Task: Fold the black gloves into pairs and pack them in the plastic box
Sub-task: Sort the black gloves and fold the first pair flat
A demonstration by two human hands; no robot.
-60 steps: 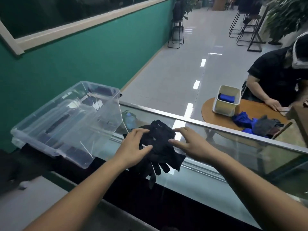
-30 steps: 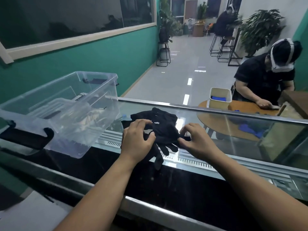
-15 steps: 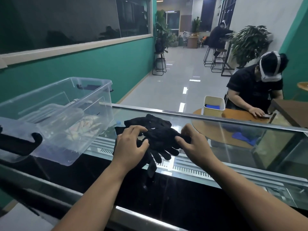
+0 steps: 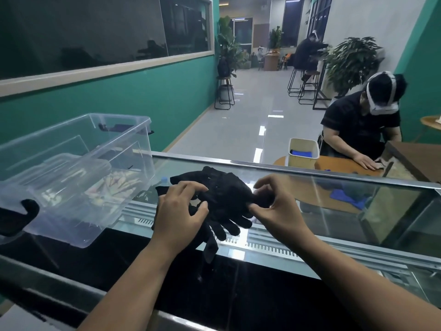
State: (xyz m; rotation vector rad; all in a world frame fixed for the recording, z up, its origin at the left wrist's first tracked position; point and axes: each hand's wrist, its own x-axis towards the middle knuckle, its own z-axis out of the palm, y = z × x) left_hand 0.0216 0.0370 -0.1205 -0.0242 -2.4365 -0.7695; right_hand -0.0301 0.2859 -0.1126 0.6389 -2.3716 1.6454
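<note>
The right hand [image 4: 279, 211] pinched an edge of the soft black knitted gloves [image 4: 224, 194] between thumb and forefinger. The left hand [image 4: 177, 218] curled its fingers into the same heap, which lay bunched on the glass counter [image 4: 334, 211] beside one clear plastic box [image 4: 133, 158]. Light and limp, the gloves would likely flop unless taken by the cuffs. At least two showed; an exact count was impossible.

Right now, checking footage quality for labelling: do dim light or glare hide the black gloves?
Head view: dim light merges the black gloves into one dark mass; glare patches sit on the glass counter just below them, not on them; the wide-angle lens leans the green wall at far right.
</note>
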